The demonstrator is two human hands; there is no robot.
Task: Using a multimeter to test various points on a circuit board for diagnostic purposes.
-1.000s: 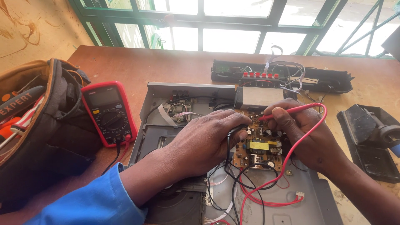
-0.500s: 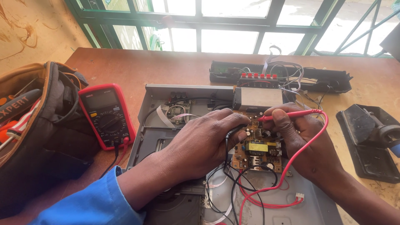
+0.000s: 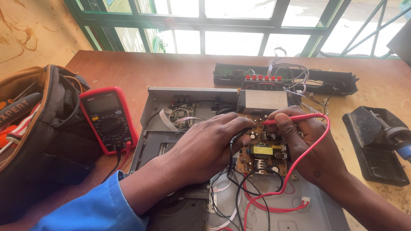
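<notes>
Blue sleeve (image 3: 92, 209): lowest in view, covering the left forearm.
Left hand (image 3: 205, 147): lies palm down over the open metal chassis (image 3: 150, 128), fingers together and clamped on a black test probe (image 3: 239, 134) whose tip meets the circuit board.
Right hand (image 3: 310, 147): fingers pinched shut on a red test probe (image 3: 291, 118), held nearly level, tip pointing left onto the board.
Circuit board (image 3: 261, 154): brown, with a yellow transformer, seated in the chassis between the two hands.
Leads: a red wire (image 3: 299, 158) loops from the right hand down over the chassis floor; a black wire (image 3: 233, 171) curls beside it.
Multimeter (image 3: 109, 119): red-cased, face up on the wooden surface (image 3: 137, 70), just left of the chassis.
Tool bag (image 3: 38, 137): open, at the far left, touching the multimeter's side.
Black stand (image 3: 376, 145): on the right, well apart from the chassis.
Silver box (image 3: 262, 101): at the chassis back edge.
Front panel (image 3: 284, 79): black, with red buttons and loose wires, farther back near the green-framed window (image 3: 231, 17).
</notes>
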